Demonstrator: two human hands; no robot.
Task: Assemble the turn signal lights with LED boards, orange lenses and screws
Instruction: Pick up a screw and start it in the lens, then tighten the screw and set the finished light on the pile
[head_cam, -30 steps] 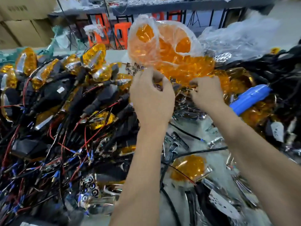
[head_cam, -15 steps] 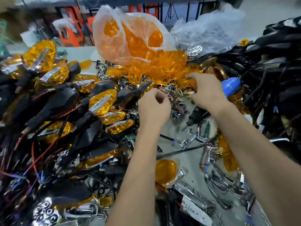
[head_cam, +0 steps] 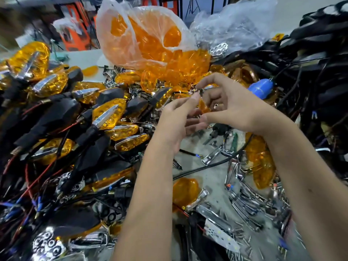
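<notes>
Holding one small orange lens [head_cam: 204,108] up between our left hand [head_cam: 180,121] and right hand [head_cam: 231,106], fingers pinching it above the messy surface [head_cam: 211,178], we can check it closely.

grey bench [head_cam: 211,178], turn signals [head_cam: 107,115], lenses [head_cam: 185,191]
</notes>
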